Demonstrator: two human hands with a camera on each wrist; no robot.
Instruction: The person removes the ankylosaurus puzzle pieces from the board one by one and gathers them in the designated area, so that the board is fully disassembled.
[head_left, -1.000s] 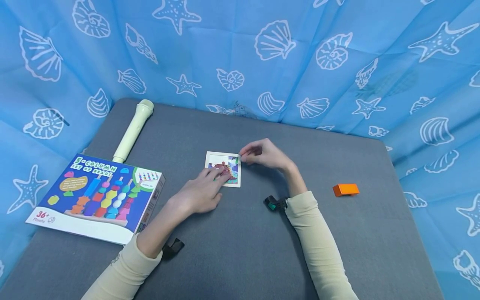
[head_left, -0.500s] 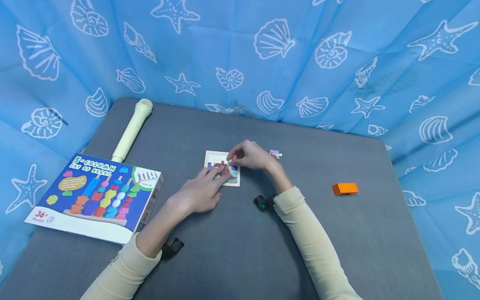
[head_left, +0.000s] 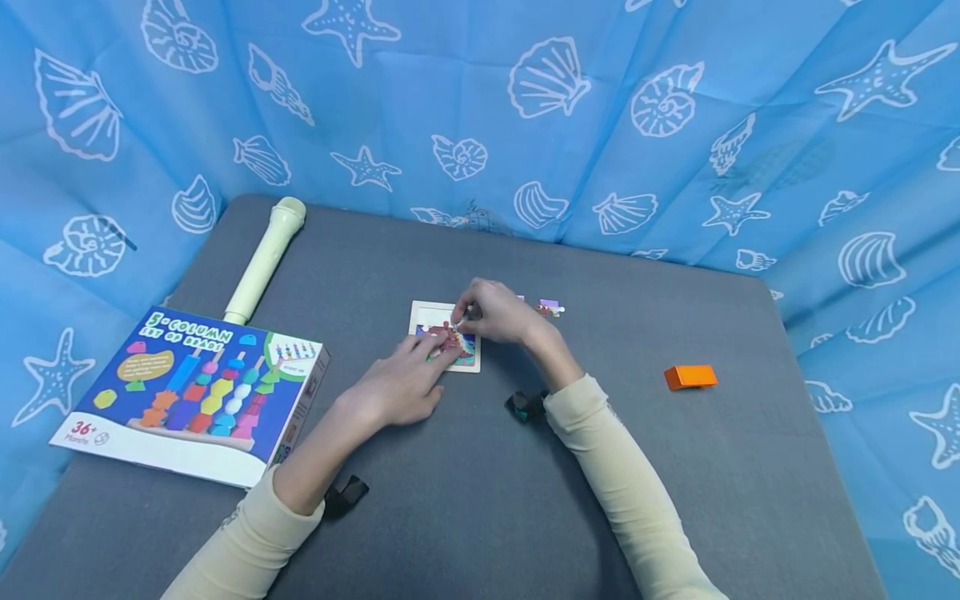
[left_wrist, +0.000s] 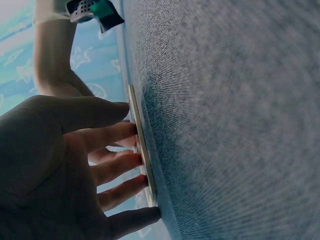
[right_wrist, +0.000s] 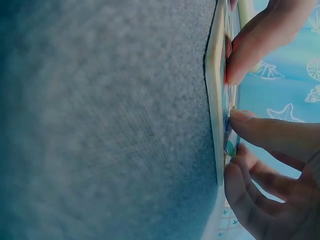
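A small square jigsaw puzzle tray [head_left: 415, 310] with a pale border lies on the grey table, partly filled with colourful pieces. My left hand [head_left: 393, 383] rests its outstretched fingertips on the pieces near the middle. In the left wrist view, its fingers meet the thin edge of the tray [left_wrist: 142, 142]. Over the upper right part of the tray, my right hand [head_left: 498, 312] pinches a small puzzle piece [head_left: 456, 323] between thumb and fingers; the fingers mostly hide it. The right wrist view shows these fingertips right at the tray's surface.
Loose puzzle pieces [head_left: 551, 307] lie just beyond the right wrist. A bead-set box [head_left: 195, 392] stands left, with a pale green toy microphone [head_left: 262, 267] behind it. An orange block [head_left: 691, 378] sits to the right. A blue shell-print curtain [head_left: 480, 108] borders the table.
My right hand has moved left from the tray's upper right corner to over the pieces, uncovering loose puzzle pieces behind it. My left hand has stayed in place.
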